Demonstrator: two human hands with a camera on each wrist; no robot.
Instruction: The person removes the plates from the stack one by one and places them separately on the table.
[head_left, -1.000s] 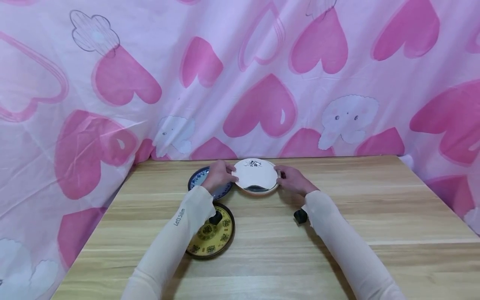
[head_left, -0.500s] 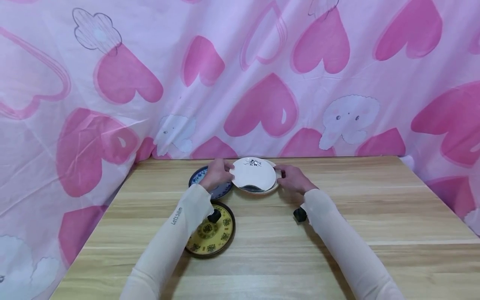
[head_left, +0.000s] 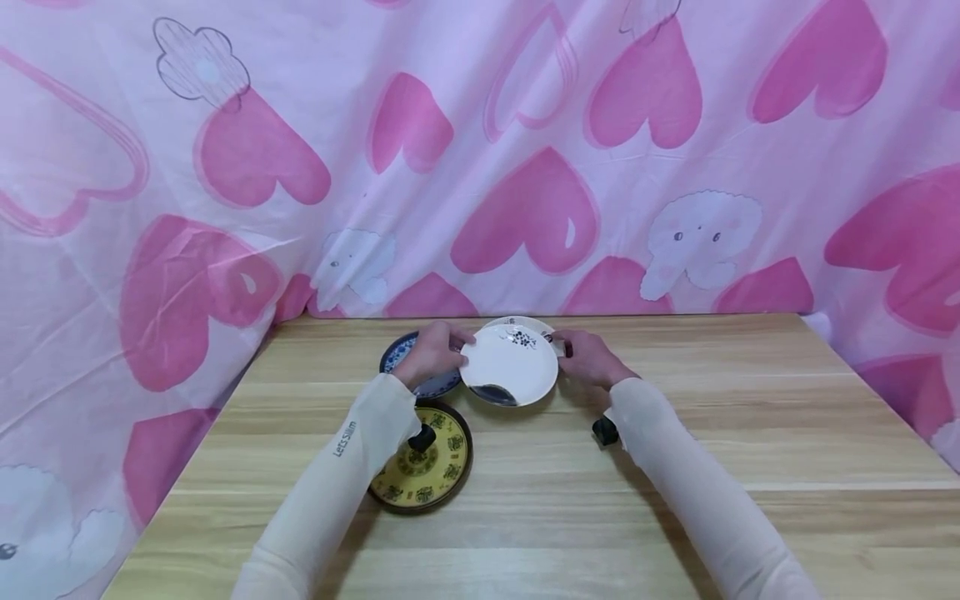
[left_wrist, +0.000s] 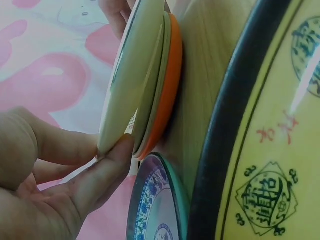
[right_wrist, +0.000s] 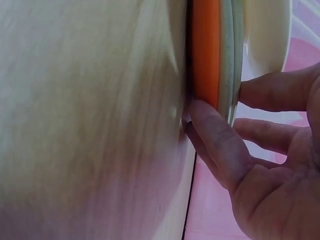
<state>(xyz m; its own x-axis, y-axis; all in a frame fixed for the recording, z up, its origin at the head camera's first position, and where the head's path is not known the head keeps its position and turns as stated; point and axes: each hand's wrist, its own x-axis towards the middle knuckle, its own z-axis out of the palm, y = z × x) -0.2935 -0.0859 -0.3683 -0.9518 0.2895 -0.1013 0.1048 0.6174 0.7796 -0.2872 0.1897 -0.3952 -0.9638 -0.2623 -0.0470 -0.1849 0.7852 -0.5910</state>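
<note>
My left hand [head_left: 431, 354] pinches the left rim of a white plate [head_left: 510, 375] with a dark floral sprig and a dark patch. In the left wrist view this plate tilts up from a stack of pale plates [left_wrist: 160, 70] over an orange one [left_wrist: 172, 82]. My right hand [head_left: 588, 358] holds the right edge of that stack, fingertips at the orange plate [right_wrist: 206, 55] and a finger on the pale rim [right_wrist: 235, 60] above. Most of the stack is hidden under the white plate in the head view. A blue-and-white patterned plate [head_left: 396, 357] lies beneath my left hand.
A yellow plate [head_left: 442, 471] with a dark rim and black emblems lies nearer, partly under the left sleeve [head_left: 330, 475]. Behind the wooden table [head_left: 675, 350] hangs a pink heart-print cloth [head_left: 525, 217]. Black wrist devices [head_left: 605, 431] hang under both forearms.
The white plate has come off the top of the stack and shifted toward me, uncovering the far rim of the plate below. My right hand stays at the stack's edge.
</note>
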